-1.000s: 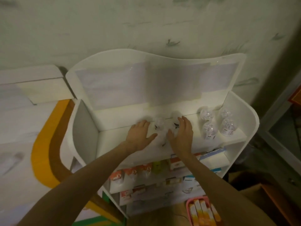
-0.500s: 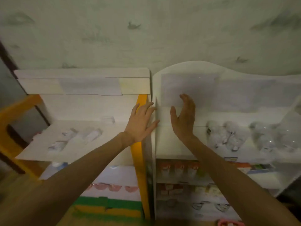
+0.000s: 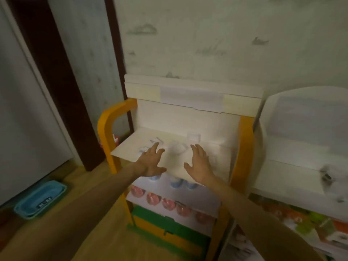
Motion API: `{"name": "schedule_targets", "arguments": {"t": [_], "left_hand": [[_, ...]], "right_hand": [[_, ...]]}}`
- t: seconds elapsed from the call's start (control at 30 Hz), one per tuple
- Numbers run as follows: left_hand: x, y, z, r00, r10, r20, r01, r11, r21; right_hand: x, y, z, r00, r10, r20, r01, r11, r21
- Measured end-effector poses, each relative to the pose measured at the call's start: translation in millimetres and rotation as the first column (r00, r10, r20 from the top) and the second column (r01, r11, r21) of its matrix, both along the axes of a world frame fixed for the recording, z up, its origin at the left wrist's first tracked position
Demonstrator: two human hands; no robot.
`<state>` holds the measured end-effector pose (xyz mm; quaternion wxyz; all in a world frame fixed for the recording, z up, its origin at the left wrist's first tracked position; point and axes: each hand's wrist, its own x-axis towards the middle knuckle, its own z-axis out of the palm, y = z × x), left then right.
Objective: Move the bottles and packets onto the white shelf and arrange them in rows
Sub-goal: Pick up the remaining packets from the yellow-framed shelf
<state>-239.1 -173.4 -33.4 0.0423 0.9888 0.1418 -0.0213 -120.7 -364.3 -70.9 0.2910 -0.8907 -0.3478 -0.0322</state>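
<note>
My left hand (image 3: 151, 162) and my right hand (image 3: 199, 164) hover, open and empty, over the top board of the orange-framed shelf (image 3: 244, 147). Between them, slightly farther back, lie blurred clear bottles (image 3: 177, 148). Small pale packets (image 3: 150, 145) lie just beyond my left fingertips. A small clear box (image 3: 193, 137) stands at the back of the board. The white shelf (image 3: 293, 166) stands to the right, with a blurred bottle (image 3: 326, 175) on its top board at the frame edge.
Blue-capped bottles (image 3: 176, 182) and red-lidded cups (image 3: 169, 203) fill the orange shelf's lower levels. Colourful packets (image 3: 310, 221) sit on the white shelf's lower level. A blue basket (image 3: 40, 199) lies on the wooden floor at left, beside a dark door frame (image 3: 56, 81).
The view swung left from the white shelf to the orange-framed one. Both hands left the bottles on the white shelf and now hover, empty, over the orange shelf's top board.
</note>
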Motion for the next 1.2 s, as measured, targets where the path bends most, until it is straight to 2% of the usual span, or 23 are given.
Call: {"name": "schedule_targets", "arguments": {"t": [0.1,0.23,0.47,0.67,0.83,1.03,1.2], "left_hand": [[-14,33,-4,0.998,0.060,-0.030,-0.061,0.998,-0.033],[-17,70,-26,0.986,0.140,-0.089,-0.149,0.984,-0.096],[18,134,-57,0.968,0.156,-0.194,-0.185,0.973,-0.140],[84,185,-65,0.962,0.207,-0.177,-0.239,0.953,-0.185],[124,214,-87,0.960,0.203,-0.194,-0.241,0.950,-0.197],[160,248,-102,0.950,0.198,-0.243,-0.245,0.953,-0.180],[174,265,-110,0.955,0.217,-0.202,-0.258,0.945,-0.202]], "right_hand": [[-5,33,-20,0.994,0.039,-0.105,-0.052,0.990,-0.130],[3,72,-32,0.992,0.039,-0.121,-0.067,0.969,-0.236],[55,158,-47,0.995,0.052,-0.088,-0.077,0.944,-0.321],[110,228,-56,0.966,0.251,-0.054,-0.255,0.915,-0.313],[152,284,-68,0.929,0.350,-0.116,-0.369,0.868,-0.332],[186,315,-81,0.932,0.312,-0.186,-0.363,0.830,-0.424],[198,333,-80,0.920,0.298,-0.254,-0.387,0.792,-0.473]]}}
